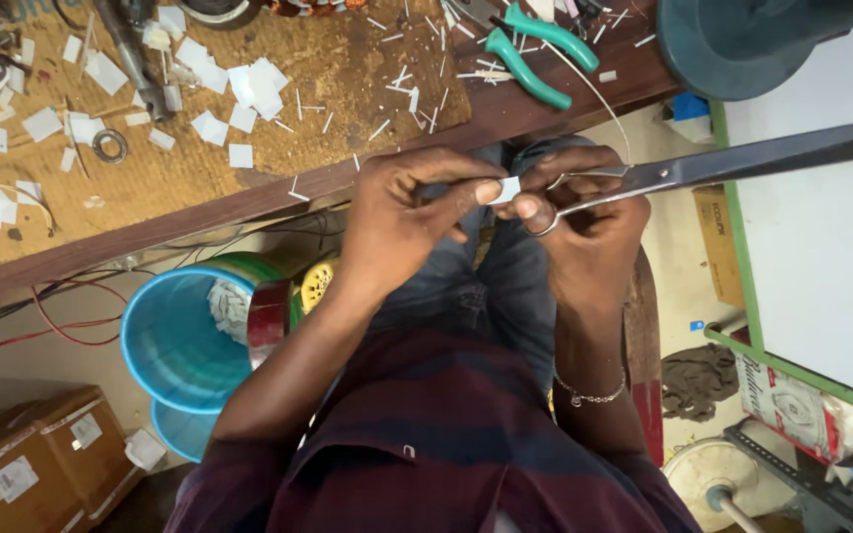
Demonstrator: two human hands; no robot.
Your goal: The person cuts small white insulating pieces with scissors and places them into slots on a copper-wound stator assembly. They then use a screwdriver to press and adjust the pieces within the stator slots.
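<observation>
While a small white paper piece [507, 190] was pinched in the closed grip of the left hand [402, 222], long scissors [703, 170] were held by the right hand [584, 232], fingers closed through the handle loops, below the surface [249, 202] edge.

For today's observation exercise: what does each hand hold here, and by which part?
The left hand pinches a small white paper piece by its edge. The right hand holds long scissors by the finger loops and also touches the paper.
</observation>
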